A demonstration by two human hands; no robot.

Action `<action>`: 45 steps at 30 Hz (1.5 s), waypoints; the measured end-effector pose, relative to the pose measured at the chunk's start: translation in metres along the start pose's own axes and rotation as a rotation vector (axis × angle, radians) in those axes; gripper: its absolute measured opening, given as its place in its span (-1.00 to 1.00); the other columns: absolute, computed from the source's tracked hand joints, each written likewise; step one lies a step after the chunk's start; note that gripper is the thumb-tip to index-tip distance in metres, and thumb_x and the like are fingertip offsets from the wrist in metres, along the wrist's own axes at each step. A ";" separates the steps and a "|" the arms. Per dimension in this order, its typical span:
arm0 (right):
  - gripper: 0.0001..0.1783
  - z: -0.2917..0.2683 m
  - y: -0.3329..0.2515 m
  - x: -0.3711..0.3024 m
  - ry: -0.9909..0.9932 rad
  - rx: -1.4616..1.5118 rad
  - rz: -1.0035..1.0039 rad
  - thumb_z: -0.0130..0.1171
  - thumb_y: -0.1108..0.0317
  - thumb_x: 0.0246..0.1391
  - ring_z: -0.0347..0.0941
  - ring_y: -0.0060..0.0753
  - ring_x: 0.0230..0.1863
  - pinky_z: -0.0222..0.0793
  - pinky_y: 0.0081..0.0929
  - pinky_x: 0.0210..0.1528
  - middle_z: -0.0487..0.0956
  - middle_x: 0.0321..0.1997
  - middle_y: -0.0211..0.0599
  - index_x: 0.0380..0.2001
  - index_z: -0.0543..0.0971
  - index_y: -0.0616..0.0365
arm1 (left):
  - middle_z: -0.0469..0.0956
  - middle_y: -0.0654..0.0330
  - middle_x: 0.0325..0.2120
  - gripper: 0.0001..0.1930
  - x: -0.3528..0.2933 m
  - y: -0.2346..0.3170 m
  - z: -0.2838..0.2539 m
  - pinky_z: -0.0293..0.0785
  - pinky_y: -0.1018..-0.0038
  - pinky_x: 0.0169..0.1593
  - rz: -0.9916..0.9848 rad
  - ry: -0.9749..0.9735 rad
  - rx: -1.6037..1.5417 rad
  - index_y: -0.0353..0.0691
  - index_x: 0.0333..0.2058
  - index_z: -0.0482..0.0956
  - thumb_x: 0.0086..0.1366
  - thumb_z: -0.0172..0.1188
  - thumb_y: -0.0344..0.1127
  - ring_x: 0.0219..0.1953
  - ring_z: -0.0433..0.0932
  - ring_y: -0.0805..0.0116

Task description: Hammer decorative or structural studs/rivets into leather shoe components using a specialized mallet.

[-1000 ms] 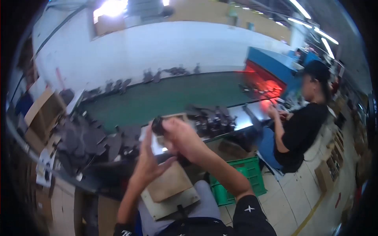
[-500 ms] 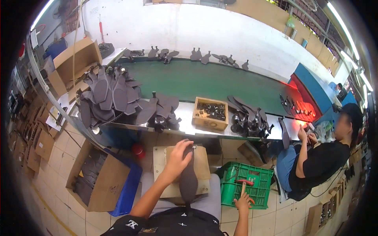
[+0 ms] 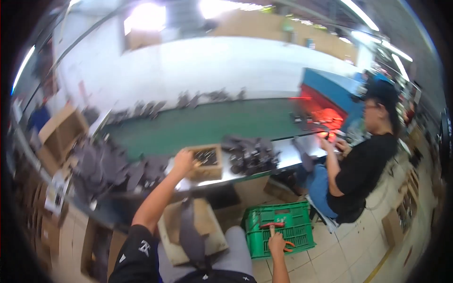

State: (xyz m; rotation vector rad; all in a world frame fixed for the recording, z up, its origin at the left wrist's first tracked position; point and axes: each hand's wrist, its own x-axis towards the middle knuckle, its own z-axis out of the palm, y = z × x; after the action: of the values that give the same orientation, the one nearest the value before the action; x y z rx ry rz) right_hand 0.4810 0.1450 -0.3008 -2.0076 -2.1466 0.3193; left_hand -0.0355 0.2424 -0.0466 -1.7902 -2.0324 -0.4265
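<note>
Left hand [image 3: 183, 164], sleeve [image 3: 134, 252] white-printed, has moved to wooden box [image 3: 205, 174], grip unclear; right hand [image 3: 277, 243] clenches a hammer [image 3: 272, 225].

No words or numbers can be read. At seven o'clock, the black fabric sleeve [image 3: 136, 262] of the person's left arm bears an angular, letter-like white emblem [image 3: 144, 247], too soft to make out. Small plain white marks [image 3: 205, 277] dot the black cloth shirt front [image 3: 222, 278] at six o'clock. Between eight and nine o'clock, a white paper sheet [image 3: 56, 192] carries dark marks, blurred past reading.
</note>
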 end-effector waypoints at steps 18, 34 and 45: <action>-0.68 -0.207 -0.116 -0.052 -0.252 1.617 -0.162 0.16 0.31 0.27 0.32 -0.67 -0.73 0.14 -0.70 -0.71 0.57 -0.47 -0.35 0.01 0.54 0.25 | 0.62 0.06 -0.41 -0.93 -0.034 0.059 -0.103 0.50 0.26 -0.24 0.103 0.373 -0.492 -0.26 -0.39 0.65 0.14 0.25 -0.42 -0.34 0.59 0.08; -0.77 -0.311 -0.287 -0.083 -0.396 1.342 -0.662 0.30 0.51 0.09 0.42 -0.76 -0.54 0.28 -0.73 -0.58 0.61 -0.31 -0.35 -0.15 0.62 0.30 | 0.65 0.13 -0.27 -0.72 -0.202 0.108 -0.221 0.55 0.40 -0.15 0.352 0.612 -0.677 -0.26 -0.22 0.66 0.03 0.42 -0.44 -0.22 0.63 0.21; -0.77 -0.218 -0.344 -0.018 -0.404 1.102 -0.600 0.30 0.44 0.06 0.45 -0.72 -0.39 0.39 -0.64 -0.37 0.64 -0.31 -0.36 -0.21 0.60 0.34 | 0.64 0.02 -0.13 -0.56 -0.200 0.037 -0.083 0.49 0.32 0.01 -0.144 0.064 -1.012 -0.27 -0.05 0.59 0.13 0.40 -0.19 -0.09 0.61 0.11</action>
State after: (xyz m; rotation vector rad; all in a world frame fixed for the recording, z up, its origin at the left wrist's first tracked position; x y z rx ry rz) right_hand 0.2133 0.1117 0.0053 -0.6999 -1.9042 1.4671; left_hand 0.0291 0.0344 -0.0722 -2.0486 -2.0433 -1.7707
